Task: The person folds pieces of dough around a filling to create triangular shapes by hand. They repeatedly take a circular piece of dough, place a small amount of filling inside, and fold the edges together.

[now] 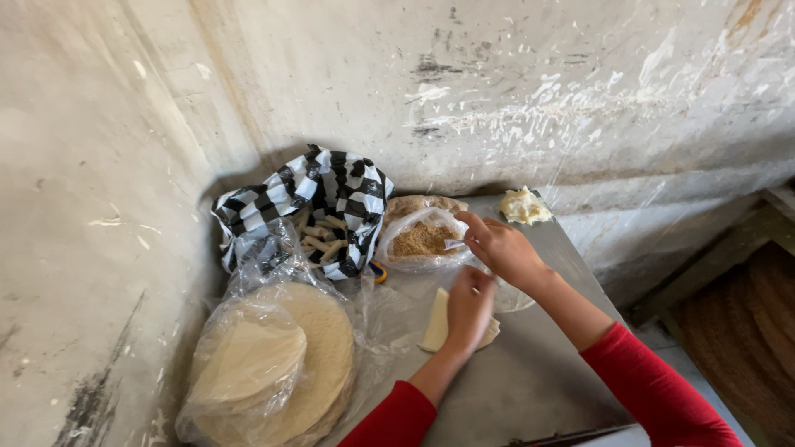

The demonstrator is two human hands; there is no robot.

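On the grey table (530,381), which stands in a corner of rough plastered walls, the left hand (469,310) lies flat, palm down and fingers together, on a folded pale flatbread (436,323) near the middle of the table; it presses on the bread and grips nothing. The right hand (499,246) reaches toward the far edge with its fingers curled and pinched on a small white spoon (453,243), whose tip lies at the mouth of an open clear plastic bag of brown crumbs (422,240). Whether the spoon carries any crumbs cannot be told. Both arms wear red sleeves (654,389).

At the far left corner sits a black-and-white checked bag (339,194), open, with pale sticks (325,236) showing inside. Along the left edge, near the person, a stack of round flatbreads in clear plastic (281,364) fills the near left corner. A lump of pale yellow soft stuff (523,205) rests at the far right corner, well apart from the hands. A small blue and orange thing (378,271) peeks out between the checked bag and the crumb bag; what it is cannot be told
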